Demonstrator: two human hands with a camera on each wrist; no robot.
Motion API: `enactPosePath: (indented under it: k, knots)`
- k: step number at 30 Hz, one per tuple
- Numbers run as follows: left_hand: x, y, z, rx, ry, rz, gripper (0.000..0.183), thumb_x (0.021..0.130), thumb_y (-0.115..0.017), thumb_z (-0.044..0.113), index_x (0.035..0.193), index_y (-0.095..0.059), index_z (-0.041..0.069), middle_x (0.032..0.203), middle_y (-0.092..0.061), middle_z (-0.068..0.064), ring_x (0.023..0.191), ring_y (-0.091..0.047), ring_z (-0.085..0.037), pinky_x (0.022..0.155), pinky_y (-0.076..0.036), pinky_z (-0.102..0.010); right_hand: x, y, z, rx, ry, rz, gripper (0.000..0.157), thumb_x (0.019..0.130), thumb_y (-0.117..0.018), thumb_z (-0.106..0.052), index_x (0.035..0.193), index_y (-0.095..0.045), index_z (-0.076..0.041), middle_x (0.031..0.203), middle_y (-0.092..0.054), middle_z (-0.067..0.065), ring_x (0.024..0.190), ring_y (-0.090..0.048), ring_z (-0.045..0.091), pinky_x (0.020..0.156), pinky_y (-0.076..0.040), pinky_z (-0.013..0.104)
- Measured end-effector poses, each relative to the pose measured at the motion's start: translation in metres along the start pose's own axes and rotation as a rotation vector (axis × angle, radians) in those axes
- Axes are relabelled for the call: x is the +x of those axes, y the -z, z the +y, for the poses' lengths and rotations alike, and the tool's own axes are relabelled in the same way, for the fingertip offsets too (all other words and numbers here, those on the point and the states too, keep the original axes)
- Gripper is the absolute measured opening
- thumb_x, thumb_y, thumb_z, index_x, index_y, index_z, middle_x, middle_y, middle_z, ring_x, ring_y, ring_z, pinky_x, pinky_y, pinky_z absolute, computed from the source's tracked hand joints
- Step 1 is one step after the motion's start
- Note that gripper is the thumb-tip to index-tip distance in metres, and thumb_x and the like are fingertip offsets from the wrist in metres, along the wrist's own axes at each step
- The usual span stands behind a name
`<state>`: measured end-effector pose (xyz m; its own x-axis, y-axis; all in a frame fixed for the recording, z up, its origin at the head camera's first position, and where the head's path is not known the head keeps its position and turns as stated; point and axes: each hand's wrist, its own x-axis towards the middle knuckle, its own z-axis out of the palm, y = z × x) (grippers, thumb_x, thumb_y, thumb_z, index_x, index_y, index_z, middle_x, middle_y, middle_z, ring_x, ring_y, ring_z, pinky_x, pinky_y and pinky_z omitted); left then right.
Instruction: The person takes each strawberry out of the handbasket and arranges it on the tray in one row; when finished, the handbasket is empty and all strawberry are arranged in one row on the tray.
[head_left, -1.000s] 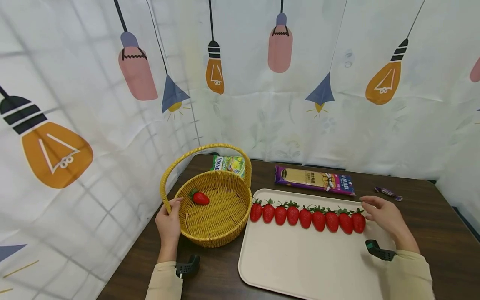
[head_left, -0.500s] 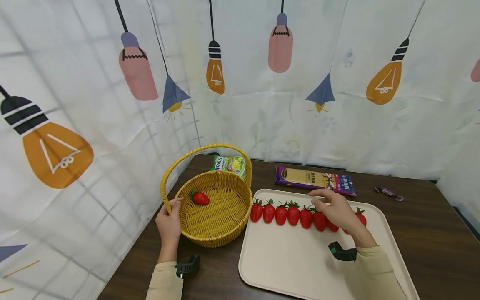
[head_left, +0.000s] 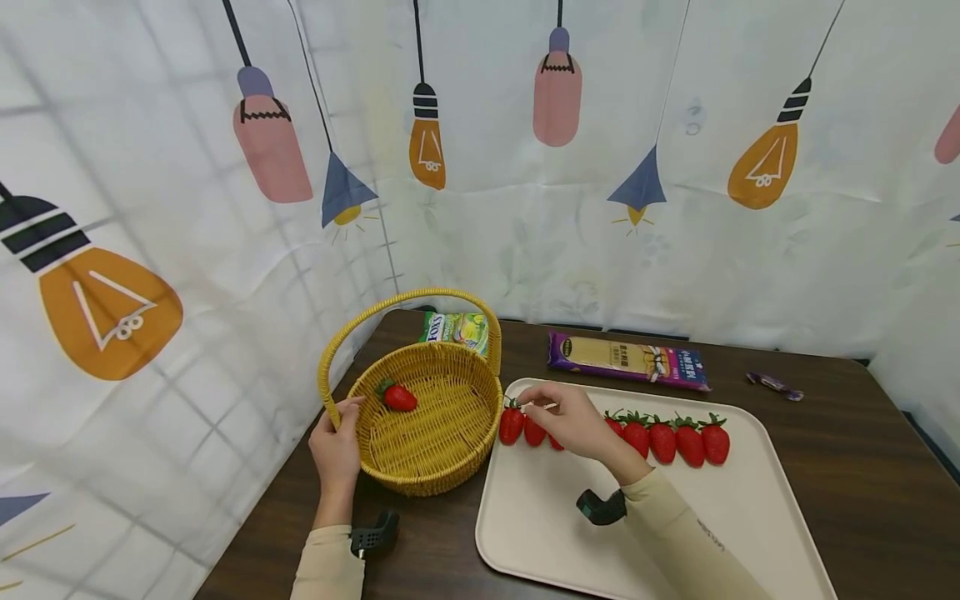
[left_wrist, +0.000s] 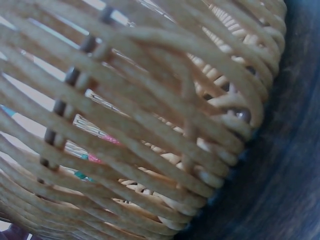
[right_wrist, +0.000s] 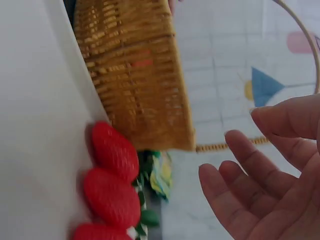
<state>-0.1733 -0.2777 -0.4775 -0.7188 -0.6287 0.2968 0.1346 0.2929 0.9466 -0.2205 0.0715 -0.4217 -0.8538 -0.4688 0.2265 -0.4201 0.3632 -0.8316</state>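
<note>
A yellow wicker basket (head_left: 427,479) with a tall handle stands at the left, one strawberry (head_left: 399,397) lying inside. My left hand (head_left: 336,446) holds the basket's left rim at the foot of the handle; the left wrist view shows only woven wall (left_wrist: 150,125) close up. Along the back of a cream tray (head_left: 555,525) runs a row of several strawberries (head_left: 663,443). Over the left part of that row hovers my right hand (head_left: 573,421), hiding some of them. In the right wrist view its fingers (right_wrist: 255,175) are loosely bent with nothing between them, apart from the strawberries (right_wrist: 112,197).
Behind the tray lies a purple noodle packet (head_left: 626,360). A green FOX'S candy bag (head_left: 465,329) sits behind the basket, and a small wrapped candy (head_left: 775,386) lies at the right on the dark table (head_left: 862,483). A printed curtain (head_left: 480,233) hangs behind.
My right hand has swept left above the row, from the right end strawberry to near the left end. The left hand and basket have stayed in place.
</note>
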Motion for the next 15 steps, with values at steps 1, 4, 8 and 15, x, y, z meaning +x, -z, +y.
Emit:
enactPosePath:
  k: [1, 4, 8, 15]
  knots:
    - [0.000, 0.000, 0.000, -0.001, -0.001, 0.004, 0.030, 0.098, -0.061, 0.032, 0.103, -0.074, 0.006, 0.107, -0.071, -0.011, 0.057, -0.029, -0.015, 0.065, -0.030, -0.028, 0.003, -0.005, -0.002, 0.008, 0.017, -0.012, 0.016, 0.095, -0.061, -0.008, 0.108, -0.072, -0.010, 0.109, -0.069, 0.003, 0.096, -0.064, 0.017, 0.083, -0.054, 0.034]
    - [0.000, 0.000, -0.002, -0.001, -0.005, 0.009, 0.029, 0.097, -0.061, 0.032, 0.103, -0.073, 0.006, 0.107, -0.071, -0.011, 0.057, -0.031, -0.014, 0.066, -0.031, -0.028, 0.012, -0.017, -0.008, 0.025, 0.059, -0.042, 0.015, 0.094, -0.062, -0.007, 0.105, -0.072, -0.011, 0.108, -0.068, 0.003, 0.088, -0.064, 0.015, 0.076, -0.055, 0.030]
    - [0.000, -0.001, -0.001, 0.005, -0.007, 0.005, 0.030, 0.097, -0.061, 0.033, 0.104, -0.074, 0.006, 0.105, -0.070, -0.016, 0.055, -0.029, -0.013, 0.061, -0.030, -0.028, 0.020, -0.028, -0.014, 0.027, 0.087, -0.069, 0.016, 0.095, -0.062, -0.007, 0.104, -0.072, -0.014, 0.107, -0.068, 0.003, 0.087, -0.062, 0.012, 0.076, -0.054, 0.028]
    - [0.000, 0.000, 0.000, -0.006, -0.005, 0.006, 0.030, 0.098, -0.061, 0.032, 0.103, -0.073, 0.005, 0.107, -0.070, -0.017, 0.057, -0.029, -0.015, 0.064, -0.030, -0.028, 0.034, -0.043, -0.020, -0.014, 0.088, -0.096, 0.018, 0.095, -0.060, -0.006, 0.106, -0.073, -0.011, 0.107, -0.071, 0.000, 0.093, -0.063, 0.012, 0.080, -0.052, 0.030]
